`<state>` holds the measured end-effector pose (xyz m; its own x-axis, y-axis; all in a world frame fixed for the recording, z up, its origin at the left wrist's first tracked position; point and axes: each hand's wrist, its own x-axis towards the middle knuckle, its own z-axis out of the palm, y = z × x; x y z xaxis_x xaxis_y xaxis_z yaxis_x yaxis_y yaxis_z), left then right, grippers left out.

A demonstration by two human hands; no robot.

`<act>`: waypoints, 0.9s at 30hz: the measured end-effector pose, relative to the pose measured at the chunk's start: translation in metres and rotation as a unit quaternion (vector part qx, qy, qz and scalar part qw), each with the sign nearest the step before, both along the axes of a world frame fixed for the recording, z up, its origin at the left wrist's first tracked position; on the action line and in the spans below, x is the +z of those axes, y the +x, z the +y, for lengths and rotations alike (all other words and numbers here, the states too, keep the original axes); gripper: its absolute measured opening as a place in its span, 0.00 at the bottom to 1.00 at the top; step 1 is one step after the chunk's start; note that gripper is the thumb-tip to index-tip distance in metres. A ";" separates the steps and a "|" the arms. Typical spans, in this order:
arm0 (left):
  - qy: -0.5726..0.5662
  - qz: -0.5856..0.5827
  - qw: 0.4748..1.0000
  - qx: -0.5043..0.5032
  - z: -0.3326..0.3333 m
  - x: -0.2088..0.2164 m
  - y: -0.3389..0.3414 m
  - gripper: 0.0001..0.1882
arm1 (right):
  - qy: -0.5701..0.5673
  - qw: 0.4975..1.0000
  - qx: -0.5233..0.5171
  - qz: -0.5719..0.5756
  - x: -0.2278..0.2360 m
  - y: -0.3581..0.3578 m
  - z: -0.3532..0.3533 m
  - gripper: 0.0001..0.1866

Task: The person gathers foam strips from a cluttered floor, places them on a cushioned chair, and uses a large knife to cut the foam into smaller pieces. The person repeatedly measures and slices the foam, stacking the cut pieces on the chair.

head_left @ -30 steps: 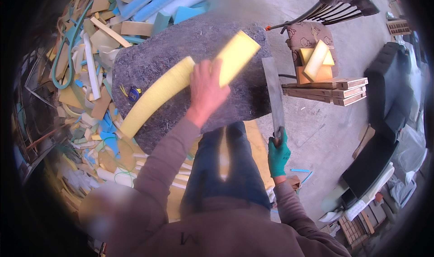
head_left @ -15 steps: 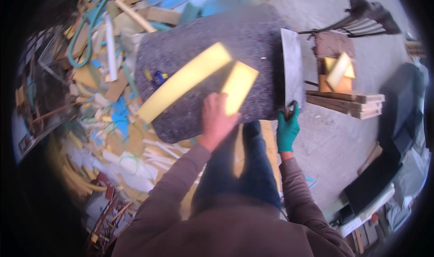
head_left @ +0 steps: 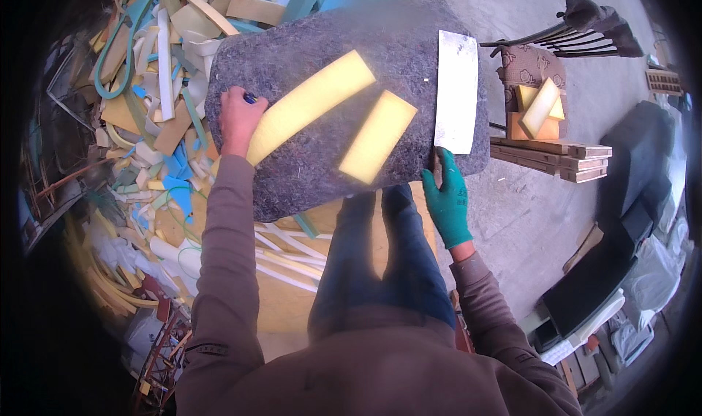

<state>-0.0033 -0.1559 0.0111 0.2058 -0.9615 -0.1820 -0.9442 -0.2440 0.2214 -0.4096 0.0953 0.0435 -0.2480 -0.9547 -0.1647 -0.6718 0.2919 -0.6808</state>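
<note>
My left hand (head_left: pixel 241 120), bare, is closed round a small dark blue object (head_left: pixel 249 98) at the left side of the grey felt-covered table (head_left: pixel 307 174); its kind is mostly hidden by the fingers. Next to that hand lies a long yellow foam strip (head_left: pixel 314 101), slightly curved. A shorter yellow foam block (head_left: pixel 379 136) rests to its right, apart from it. At the table's right side a wide, flat metal blade (head_left: pixel 455 94) lies on the felt. My right hand (head_left: pixel 447 200), in a green glove, is at the blade's near end, fingers round its dark handle.
Foam offcuts (head_left: pixel 157 134) are heaped along the left and beyond the table. To the right stands a patterned chair (head_left: pixel 528 65) with foam pieces (head_left: pixel 541 112) on it, beside stacked wooden slats (head_left: pixel 556 156). Dark padded furniture (head_left: pixel 607 262) lies farther right.
My left hand has left the short foam block and moved left to the small blue object. The blade now lies flatter, and has shifted slightly left in the picture with my right hand.
</note>
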 end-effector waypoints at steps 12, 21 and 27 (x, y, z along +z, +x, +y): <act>0.266 0.634 0.725 0.027 0.201 0.090 -0.163 0.24 | 0.030 0.950 0.112 -0.289 0.058 0.073 -0.014 0.45; 0.245 0.587 0.767 0.083 0.155 0.048 -0.140 0.10 | 0.111 0.989 0.075 -0.064 0.024 -0.001 0.032 0.23; 0.114 0.372 0.921 -0.023 0.154 0.017 -0.163 0.27 | 0.076 0.992 0.063 0.076 -0.007 -0.030 0.035 0.06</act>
